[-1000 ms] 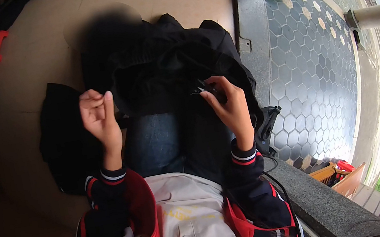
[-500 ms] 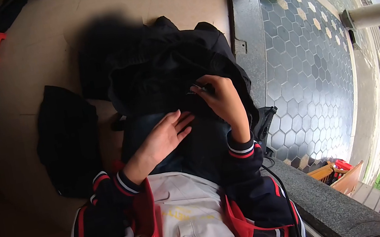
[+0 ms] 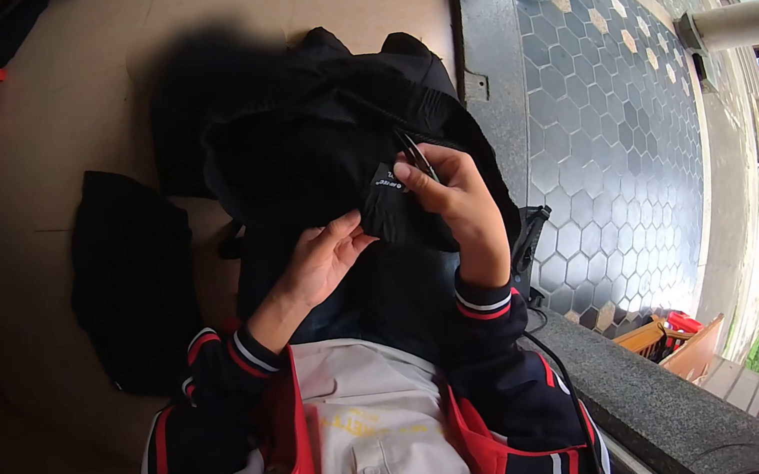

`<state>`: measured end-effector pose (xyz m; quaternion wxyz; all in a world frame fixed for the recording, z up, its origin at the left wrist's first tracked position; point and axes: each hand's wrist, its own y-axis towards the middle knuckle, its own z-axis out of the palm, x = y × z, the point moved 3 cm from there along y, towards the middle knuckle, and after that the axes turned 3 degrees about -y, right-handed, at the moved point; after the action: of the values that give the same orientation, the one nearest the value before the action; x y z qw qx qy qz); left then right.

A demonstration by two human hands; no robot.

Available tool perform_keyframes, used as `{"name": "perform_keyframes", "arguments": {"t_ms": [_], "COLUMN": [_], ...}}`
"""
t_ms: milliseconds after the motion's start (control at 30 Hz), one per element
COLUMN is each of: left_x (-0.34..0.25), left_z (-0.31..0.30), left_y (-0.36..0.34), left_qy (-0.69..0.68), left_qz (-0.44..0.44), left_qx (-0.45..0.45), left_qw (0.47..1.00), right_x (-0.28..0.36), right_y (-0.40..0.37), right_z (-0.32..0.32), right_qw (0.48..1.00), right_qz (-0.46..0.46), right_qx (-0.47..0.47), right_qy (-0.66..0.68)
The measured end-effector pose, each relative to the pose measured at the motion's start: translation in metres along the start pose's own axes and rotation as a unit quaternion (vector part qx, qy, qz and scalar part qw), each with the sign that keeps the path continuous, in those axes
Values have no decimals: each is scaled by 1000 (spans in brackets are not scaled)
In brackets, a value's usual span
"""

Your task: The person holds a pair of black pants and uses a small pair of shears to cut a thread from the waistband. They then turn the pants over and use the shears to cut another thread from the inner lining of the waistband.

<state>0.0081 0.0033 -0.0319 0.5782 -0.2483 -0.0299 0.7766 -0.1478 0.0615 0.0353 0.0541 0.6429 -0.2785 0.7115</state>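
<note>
My right hand (image 3: 457, 201) pinches a raised fold of the black garment (image 3: 311, 137), thumb beside its small label (image 3: 387, 182). My left hand (image 3: 323, 259) grips the same fold's lower edge. The garment lies across my lap.

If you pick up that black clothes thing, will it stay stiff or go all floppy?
Probably floppy: the black garment slumps in soft folds, and the bit pinched by the right hand bends over the fingers. It is likely light too, since fingertips alone seem to hold that fold up.
</note>
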Motion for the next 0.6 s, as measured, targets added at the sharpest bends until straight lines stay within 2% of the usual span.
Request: {"name": "perform_keyframes", "arguments": {"t_ms": [200,267,400,467,567,600], "left_x": [-4,-11,-18,-24,-22,-21], "left_z": [10,21,52,64,49,47], "left_y": [-11,-20,-36,-39,-36,-34], "left_qy": [66,61,75,137,160,160], "left_qz": [39,84,85,157,161,160], "left_qx": [35,66,106,102,116,116], "left_qw": [996,992,988,973,967,967], "right_x": [25,35,49,48,44,43], "right_y": [-20,-30,-48,-50,-44,-41], "right_z": [6,10,15,14,18,19], "right_qw": [999,997,991,991,991,993], "right_qz": [0,15,9,12,4,-27], "right_qx": [-6,-26,-1,-1,-8,-36], "right_qy": [36,66,131,134,132,111]}}
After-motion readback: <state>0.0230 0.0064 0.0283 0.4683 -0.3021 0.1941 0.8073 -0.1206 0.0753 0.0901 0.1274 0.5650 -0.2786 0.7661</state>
